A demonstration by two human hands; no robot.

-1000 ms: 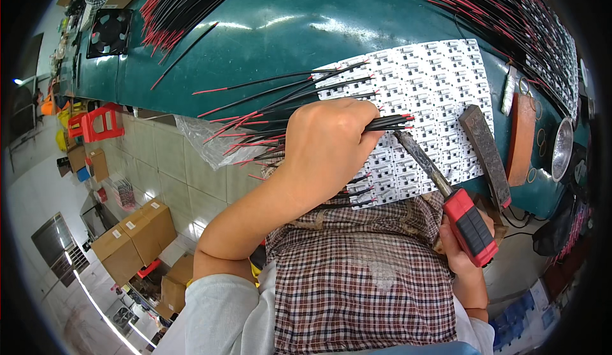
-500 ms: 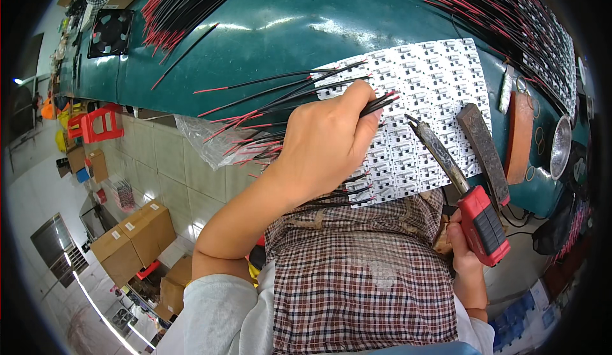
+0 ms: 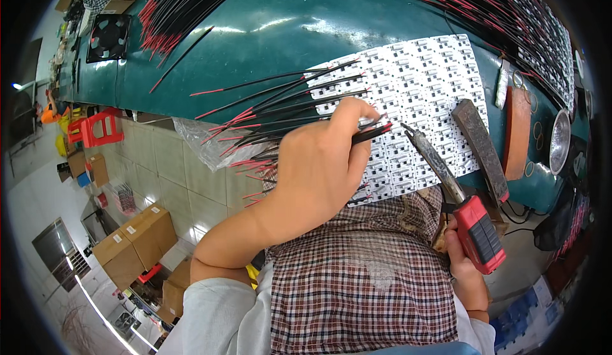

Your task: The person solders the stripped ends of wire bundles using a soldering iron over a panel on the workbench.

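My left hand (image 3: 312, 167) is closed on several short black wires (image 3: 372, 133) with red ends, held just over a white circuit board panel (image 3: 440, 81). Rows of small components cover that panel. From its left side, more black-and-red wires (image 3: 268, 109) stick out over the table edge, some partly hidden by my hand. Wrapped round the red and black handle of a soldering iron (image 3: 482, 237) is my right hand (image 3: 462, 262). The iron's dark tip is over the panel, close to the held wire ends; whether they touch I cannot tell.
A dark flat bar (image 3: 478, 147) lies over the panel's right side. Beyond it are a brown block (image 3: 517, 135), a metal bowl (image 3: 560, 143) and thin rings. Wire bundles lie on the green table (image 3: 280, 29) at far left (image 3: 188, 14) and far right (image 3: 465, 7). A small fan (image 3: 109, 38) stands leftmost.
My left hand has moved nearer to me over the panel with the wires in it. The soldering iron has shifted slightly nearer too, its tip staying close to the wire ends.
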